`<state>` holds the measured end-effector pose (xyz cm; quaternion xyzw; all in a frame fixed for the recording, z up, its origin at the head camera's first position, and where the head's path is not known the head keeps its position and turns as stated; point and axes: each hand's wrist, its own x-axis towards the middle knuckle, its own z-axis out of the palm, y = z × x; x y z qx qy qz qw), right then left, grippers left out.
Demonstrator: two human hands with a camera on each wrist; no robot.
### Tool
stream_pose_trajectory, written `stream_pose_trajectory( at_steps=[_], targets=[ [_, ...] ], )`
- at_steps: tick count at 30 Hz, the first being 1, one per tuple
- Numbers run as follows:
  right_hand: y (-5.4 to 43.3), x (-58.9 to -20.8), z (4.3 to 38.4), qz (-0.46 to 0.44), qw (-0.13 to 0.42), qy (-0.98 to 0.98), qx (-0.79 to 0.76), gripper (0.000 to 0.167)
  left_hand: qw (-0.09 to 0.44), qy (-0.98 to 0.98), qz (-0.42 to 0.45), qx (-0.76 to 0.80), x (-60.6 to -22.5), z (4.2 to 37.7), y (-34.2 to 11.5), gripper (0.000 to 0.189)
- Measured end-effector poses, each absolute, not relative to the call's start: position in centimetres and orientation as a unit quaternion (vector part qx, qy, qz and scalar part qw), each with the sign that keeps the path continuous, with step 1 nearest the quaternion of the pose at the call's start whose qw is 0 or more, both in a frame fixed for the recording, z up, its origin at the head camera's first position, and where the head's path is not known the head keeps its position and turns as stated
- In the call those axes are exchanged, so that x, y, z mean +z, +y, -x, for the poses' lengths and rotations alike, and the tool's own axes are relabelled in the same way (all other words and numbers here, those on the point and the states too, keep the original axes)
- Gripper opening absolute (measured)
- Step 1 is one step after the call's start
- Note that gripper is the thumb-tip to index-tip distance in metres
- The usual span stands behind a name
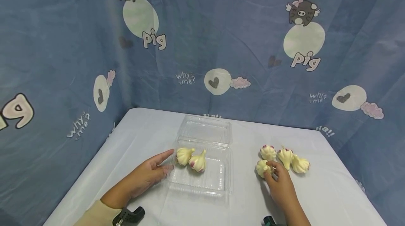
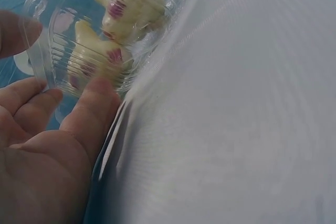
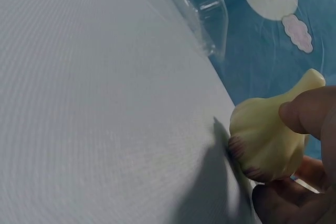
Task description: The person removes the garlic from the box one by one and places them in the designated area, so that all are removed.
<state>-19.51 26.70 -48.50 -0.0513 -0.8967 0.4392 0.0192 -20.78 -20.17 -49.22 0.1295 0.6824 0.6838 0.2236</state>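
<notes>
A clear plastic clamshell box (image 1: 218, 173) lies with its lid (image 1: 205, 131) folded back on the table. Two garlic bulbs (image 1: 197, 162) with purple patches sit side by side in the left of its base. My left hand (image 1: 148, 173) is at the box's left side, its extended fingers touching the wall; in the left wrist view a fingertip (image 2: 97, 90) rests against the ribbed plastic. Over to the right, my right hand (image 1: 281, 185) pinches a garlic bulb (image 3: 268, 135) between thumb and fingers, close over the cloth.
Near the right hand lie three more garlic bulbs, one pale with purple tips (image 1: 268, 152), another (image 1: 285, 157) beside it and a third (image 1: 300, 164) farther right. A white cloth (image 1: 246, 198) covers the table. Blue printed curtain (image 1: 221, 36) hangs behind and at the sides.
</notes>
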Motion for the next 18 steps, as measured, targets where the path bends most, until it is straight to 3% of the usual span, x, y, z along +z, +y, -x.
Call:
stream_pose_trajectory(
  at_steps=[18],
  targets=[
    [27.19,-48.94,19.45,0.042,0.036,-0.894,0.444,0.042,0.212,0.683,-0.130,0.686,-49.54,21.07,-20.39,0.076]
  ],
)
